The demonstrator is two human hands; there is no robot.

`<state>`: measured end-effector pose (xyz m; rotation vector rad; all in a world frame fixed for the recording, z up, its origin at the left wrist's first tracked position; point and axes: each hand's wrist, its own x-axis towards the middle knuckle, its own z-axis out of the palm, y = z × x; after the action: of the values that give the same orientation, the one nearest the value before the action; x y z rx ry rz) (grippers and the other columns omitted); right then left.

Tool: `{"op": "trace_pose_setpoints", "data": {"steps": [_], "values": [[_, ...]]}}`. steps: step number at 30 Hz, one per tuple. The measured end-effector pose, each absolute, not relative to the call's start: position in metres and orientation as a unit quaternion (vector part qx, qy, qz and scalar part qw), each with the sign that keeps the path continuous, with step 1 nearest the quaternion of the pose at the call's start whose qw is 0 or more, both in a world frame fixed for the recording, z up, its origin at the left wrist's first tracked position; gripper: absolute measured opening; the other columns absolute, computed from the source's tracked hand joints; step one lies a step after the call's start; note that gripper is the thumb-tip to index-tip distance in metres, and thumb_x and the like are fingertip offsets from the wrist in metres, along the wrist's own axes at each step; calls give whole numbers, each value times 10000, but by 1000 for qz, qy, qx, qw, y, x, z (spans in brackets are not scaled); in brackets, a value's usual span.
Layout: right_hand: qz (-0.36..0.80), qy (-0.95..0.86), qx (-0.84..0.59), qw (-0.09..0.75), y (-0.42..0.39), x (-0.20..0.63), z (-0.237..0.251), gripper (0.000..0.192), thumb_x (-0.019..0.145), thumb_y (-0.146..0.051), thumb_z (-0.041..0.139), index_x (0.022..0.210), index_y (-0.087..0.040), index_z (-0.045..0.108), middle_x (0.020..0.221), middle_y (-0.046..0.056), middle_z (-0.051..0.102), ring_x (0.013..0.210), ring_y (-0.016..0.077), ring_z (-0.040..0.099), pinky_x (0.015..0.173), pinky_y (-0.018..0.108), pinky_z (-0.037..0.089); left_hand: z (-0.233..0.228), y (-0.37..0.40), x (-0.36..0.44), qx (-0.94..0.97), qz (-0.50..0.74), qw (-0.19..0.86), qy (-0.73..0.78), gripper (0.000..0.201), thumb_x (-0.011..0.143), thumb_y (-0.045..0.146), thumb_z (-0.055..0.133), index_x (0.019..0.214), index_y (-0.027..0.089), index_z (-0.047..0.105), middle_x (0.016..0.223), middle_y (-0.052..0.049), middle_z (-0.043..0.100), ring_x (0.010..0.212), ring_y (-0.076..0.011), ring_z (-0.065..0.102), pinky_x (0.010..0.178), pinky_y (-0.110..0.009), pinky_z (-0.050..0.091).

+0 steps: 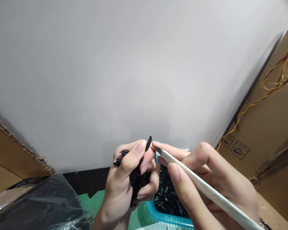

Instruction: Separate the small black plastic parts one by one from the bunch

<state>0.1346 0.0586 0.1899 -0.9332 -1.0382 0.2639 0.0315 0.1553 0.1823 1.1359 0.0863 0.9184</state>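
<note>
My left hand [131,179] is closed around a bunch of small black plastic pieces [139,185]. One black piece [148,143] sticks up, pinched between thumb and index finger, and the ends of others poke out at the left of the fist. In my right hand [213,179] is a slim white-handled tool [204,185] with a dark, blade-like tip. That tip sits just right of the raised piece; whether they touch I cannot tell. Below and between the hands, partly hidden, stands a blue-rimmed tub [169,218] holding many loose black pieces.
A pale grey wall [134,64] rises behind the hands. Cardboard flanks the left [12,153] and right [273,127]. Twisted yellow and red wires [254,103] hang at the right. Clear plastic wrap [43,204] covers the lower left, beside a green surface [94,201].
</note>
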Motion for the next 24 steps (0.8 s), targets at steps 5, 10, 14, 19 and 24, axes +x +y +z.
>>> {"op": "trace_pose_setpoints", "data": {"steps": [5, 10, 14, 19, 24], "values": [[109, -490, -433, 748, 59, 137, 190, 258, 973, -92, 766, 821, -248, 629, 1147, 67, 916, 876, 248, 913, 739, 260, 763, 182, 155, 31, 522, 417, 742, 60, 469, 1077, 453, 632, 699, 212, 491, 511, 86, 344, 368, -39, 221, 336, -126, 223], [105, -495, -422, 752, 59, 137, 189, 264, 950, -52, 772, 834, -252, 646, 1081, 25, 922, 843, 221, 908, 769, 236, 753, 182, 154, 29, 518, 416, 745, 69, 480, 1062, 456, 658, 687, 209, 491, 528, 85, 338, 381, -39, 230, 348, -130, 238], [103, -484, -432, 754, 59, 136, 188, 240, 963, -103, 777, 835, -254, 642, 1119, 52, 919, 830, 251, 909, 724, 269, 765, 183, 153, 28, 527, 415, 738, 75, 490, 1049, 472, 679, 680, 212, 487, 514, 81, 342, 377, -43, 227, 338, -131, 209], [101, -479, -437, 755, 59, 133, 187, 251, 968, -118, 778, 817, -251, 629, 1125, 70, 919, 818, 249, 909, 685, 244, 752, 185, 152, 26, 535, 417, 729, 93, 495, 1036, 463, 706, 665, 204, 506, 496, 74, 376, 375, -42, 239, 343, -138, 198], [94, -493, -456, 735, 56, 141, 185, 241, 961, -120, 777, 813, -241, 630, 1134, 91, 914, 862, 258, 909, 762, 273, 752, 184, 154, 24, 562, 407, 710, 122, 517, 1011, 487, 749, 650, 195, 522, 521, 71, 395, 385, -41, 263, 353, -154, 192]]}}
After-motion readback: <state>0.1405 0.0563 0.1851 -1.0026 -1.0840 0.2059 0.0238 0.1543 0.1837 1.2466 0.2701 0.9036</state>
